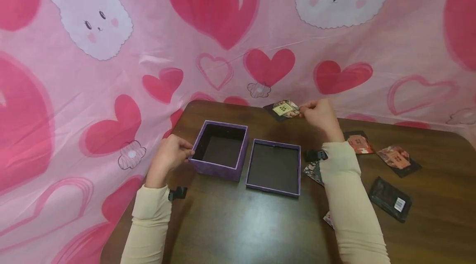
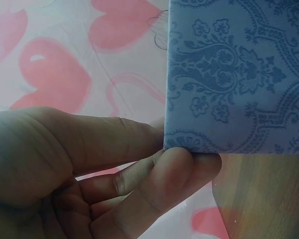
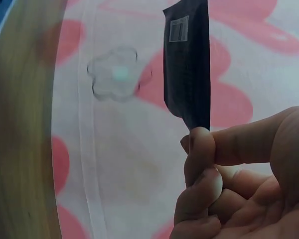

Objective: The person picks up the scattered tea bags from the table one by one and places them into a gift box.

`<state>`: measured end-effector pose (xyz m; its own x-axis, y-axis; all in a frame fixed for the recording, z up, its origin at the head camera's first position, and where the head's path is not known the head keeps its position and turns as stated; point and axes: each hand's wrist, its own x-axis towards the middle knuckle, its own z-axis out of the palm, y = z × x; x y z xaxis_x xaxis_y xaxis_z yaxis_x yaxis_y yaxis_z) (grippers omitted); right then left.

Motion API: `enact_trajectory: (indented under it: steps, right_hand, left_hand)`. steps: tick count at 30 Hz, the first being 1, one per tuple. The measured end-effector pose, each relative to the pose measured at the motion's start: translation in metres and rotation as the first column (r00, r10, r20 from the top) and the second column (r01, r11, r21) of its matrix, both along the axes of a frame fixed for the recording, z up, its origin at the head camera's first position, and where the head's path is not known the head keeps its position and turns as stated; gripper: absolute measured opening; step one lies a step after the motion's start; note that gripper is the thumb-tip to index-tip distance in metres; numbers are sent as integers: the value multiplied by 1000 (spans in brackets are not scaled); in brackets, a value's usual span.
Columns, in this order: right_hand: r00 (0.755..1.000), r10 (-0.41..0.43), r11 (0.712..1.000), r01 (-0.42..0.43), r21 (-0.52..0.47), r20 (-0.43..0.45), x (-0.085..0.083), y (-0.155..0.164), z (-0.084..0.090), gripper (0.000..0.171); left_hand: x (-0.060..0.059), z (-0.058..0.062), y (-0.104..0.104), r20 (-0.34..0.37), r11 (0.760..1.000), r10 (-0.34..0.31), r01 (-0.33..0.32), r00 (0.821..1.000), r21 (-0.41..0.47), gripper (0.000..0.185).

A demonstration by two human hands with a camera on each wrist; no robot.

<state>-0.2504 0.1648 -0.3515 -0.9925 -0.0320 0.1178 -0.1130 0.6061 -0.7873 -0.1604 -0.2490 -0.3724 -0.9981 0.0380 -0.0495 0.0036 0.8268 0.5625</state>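
My left hand [image 1: 169, 155] grips the purple box [image 1: 220, 149] to steady it | my right hand [image 1: 320, 114] pinches a far packet [image 1: 285, 109] to lift it.

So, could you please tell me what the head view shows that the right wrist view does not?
Only the head view shows the left hand holding the side of the open purple box, the lid lying beside it, and further packets scattered on the brown table. Only the right wrist view shows the dark back of the pinched packet with its barcode label, and the fingertips closed on its lower edge. Both show the right hand pinching that packet, with the pink heart cloth behind.
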Motion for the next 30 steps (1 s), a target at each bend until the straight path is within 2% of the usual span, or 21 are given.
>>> enact_trajectory:
  steps: [8, 17, 21, 30]
  right_hand:
    - [998, 62, 995, -61, -78, 7, 1, -57, -8, 22]
    - [981, 195, 980, -194, -42, 15, 11, -133, -8, 19]
    - [979, 201, 979, -199, -47, 28, 11, -145, -10, 17]
    - [976, 213, 976, -210, -61, 37, 12, -152, -12, 16]
  left_hand:
    - [-2, -2, 2, 15, 1000, 1, -1, 1000, 12, 16]
    - [-1, -2, 1, 1, 1000, 11, -11, 1000, 8, 15]
    - [-2, -2, 2, -4, 1000, 1, -1, 1000, 14, 16]
    - [-1, -2, 0, -8, 1000, 5, -5, 1000, 5, 15]
